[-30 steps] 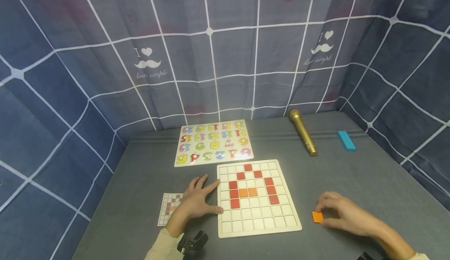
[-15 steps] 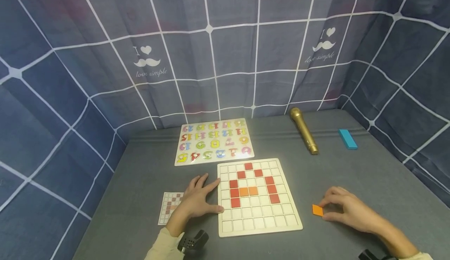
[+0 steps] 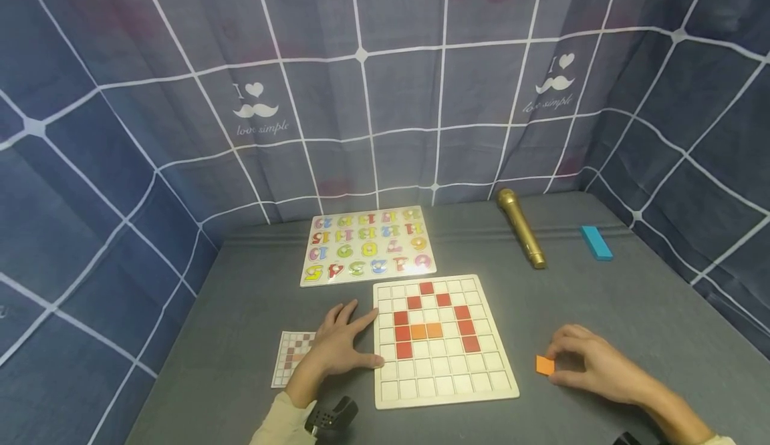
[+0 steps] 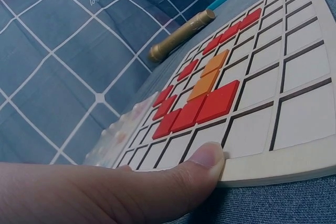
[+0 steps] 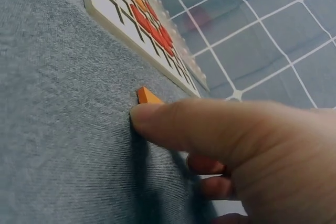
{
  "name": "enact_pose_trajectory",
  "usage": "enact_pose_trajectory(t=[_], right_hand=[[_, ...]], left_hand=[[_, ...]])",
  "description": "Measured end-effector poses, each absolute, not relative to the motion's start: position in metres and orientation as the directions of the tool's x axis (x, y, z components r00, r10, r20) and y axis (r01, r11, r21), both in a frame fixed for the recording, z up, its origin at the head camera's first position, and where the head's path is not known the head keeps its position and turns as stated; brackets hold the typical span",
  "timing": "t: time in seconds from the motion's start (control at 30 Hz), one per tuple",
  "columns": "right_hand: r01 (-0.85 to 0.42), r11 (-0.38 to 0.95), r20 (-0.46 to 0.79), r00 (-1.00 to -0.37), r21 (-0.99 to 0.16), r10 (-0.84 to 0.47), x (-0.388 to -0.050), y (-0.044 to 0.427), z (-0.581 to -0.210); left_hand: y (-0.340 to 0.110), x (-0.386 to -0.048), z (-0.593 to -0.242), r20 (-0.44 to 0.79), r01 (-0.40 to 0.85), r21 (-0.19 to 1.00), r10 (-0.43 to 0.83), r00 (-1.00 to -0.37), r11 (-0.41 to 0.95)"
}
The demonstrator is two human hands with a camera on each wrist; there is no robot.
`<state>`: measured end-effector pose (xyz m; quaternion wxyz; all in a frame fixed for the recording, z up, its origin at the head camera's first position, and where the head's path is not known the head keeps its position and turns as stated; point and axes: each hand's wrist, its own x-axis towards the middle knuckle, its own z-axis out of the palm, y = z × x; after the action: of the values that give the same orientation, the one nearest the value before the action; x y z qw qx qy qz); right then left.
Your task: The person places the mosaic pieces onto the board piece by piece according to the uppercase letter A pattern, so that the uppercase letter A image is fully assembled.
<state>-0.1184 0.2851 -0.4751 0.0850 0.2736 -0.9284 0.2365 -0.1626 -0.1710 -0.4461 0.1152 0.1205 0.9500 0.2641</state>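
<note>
A pale wooden grid board [image 3: 445, 385] lies on the table with several red tiles [image 3: 402, 333] in an arch-like pattern. Two orange tiles [image 3: 426, 331] sit side by side inside that arch. At the board's left edge rests my left hand [image 3: 339, 348], thumb and forefinger spread and touching the rim; its thumb shows close up in the left wrist view. To the right of the board, my right hand [image 3: 592, 363] pinches a loose orange square tile [image 3: 544, 365] between thumb and fingers. Most of that tile is hidden by the thumb in the right wrist view.
Partly under my left forearm lies a small pattern card [image 3: 285, 358]. Behind the board is a number puzzle [image 3: 368, 244]. A gold microphone [image 3: 522, 230] and a blue block [image 3: 597, 242] lie at the back right. A checked curtain [image 3: 397, 97] encloses the table.
My right hand keeps its pinch on the orange tile, which has tilted and shifted only slightly. The left hand stays against the board, and the tiles on it have not moved.
</note>
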Motion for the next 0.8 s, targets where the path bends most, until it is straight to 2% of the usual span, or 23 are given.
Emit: enact_pose_trajectory(t=[0.3,0.8], right_hand=[[-0.637,0.684,0.435,-0.760,-0.356,-0.482,-0.134,0.268,-0.466],[-0.687,0.622,0.467,-0.720,-0.375,-0.514,-0.173,0.226,-0.460]], left_hand=[[-0.171,-0.163,-0.448,-0.148,0.170,0.525,0.287,-0.947,0.834],[-0.170,-0.162,-0.447,-0.150,0.170,0.530,0.289,-0.946,0.831]])
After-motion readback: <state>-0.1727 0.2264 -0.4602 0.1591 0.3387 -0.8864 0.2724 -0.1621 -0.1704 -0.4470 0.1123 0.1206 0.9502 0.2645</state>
